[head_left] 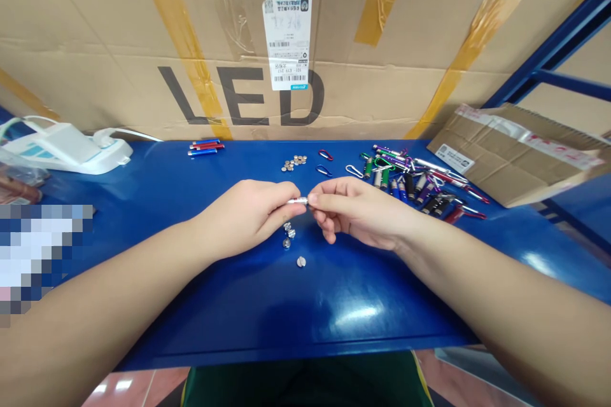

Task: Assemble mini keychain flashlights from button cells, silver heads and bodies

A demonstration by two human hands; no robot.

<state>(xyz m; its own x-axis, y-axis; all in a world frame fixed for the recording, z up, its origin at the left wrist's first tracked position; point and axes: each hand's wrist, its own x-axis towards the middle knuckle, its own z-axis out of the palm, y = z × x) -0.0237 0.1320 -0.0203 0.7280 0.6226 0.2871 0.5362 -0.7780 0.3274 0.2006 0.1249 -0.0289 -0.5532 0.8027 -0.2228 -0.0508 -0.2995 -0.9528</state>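
Between my hands is a small silver cylinder [298,201], mostly covered by fingers, with a threaded-looking end. My left hand [258,213] is closed and pinches its left part between thumb and forefinger. The thumb and forefinger of my right hand [351,206] close on its right end, with the other fingers curled below. Just under the hands lie several small silver caps [291,233], and a single slotted silver cap [301,262] sits closer to me. Beyond the hands are several button cells [288,166], a red carabiner [326,155] and a blue carabiner [323,170].
A pile of coloured keychain flashlights [409,186] lies right of my hands, beside an open cardboard box [520,152]. Blue and red tubes [204,147] lie at the back left, near a white power strip [71,149]. A large carton [358,95] walls off the table's back.
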